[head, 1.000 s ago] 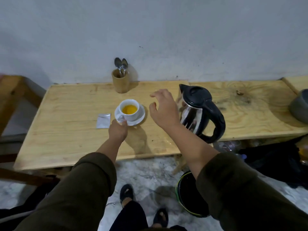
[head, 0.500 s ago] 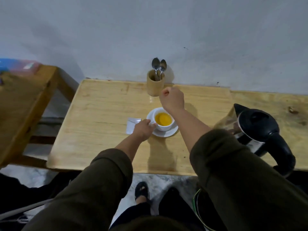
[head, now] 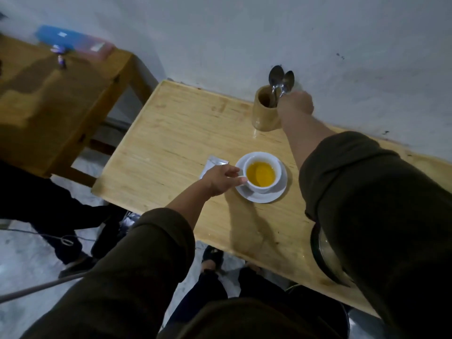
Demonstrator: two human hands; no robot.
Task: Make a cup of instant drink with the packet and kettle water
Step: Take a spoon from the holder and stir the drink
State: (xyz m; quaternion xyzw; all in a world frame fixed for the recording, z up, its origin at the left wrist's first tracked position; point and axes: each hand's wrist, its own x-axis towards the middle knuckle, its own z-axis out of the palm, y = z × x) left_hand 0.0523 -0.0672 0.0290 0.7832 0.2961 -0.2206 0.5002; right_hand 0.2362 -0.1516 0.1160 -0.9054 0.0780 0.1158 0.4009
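Note:
A white cup holding yellow-orange liquid stands on a white saucer on the wooden table. My left hand grips the cup's handle on its left side. A silver packet lies flat just behind that hand, partly hidden. At the back by the wall a wooden holder carries two metal spoons. My right hand is closed around the spoon handles at the holder's rim. The kettle is mostly hidden under my right sleeve at the table's right front.
A second wooden table stands to the left with a blue and pink box on it. The grey wall runs right behind the holder. Feet in sandals and a dark bin show on the marble floor below the table's front edge.
My right hand went from beside the kettle, over the cup, back to the holder and closed on the spoons. My left hand stayed on the cup's handle. The view swung left.

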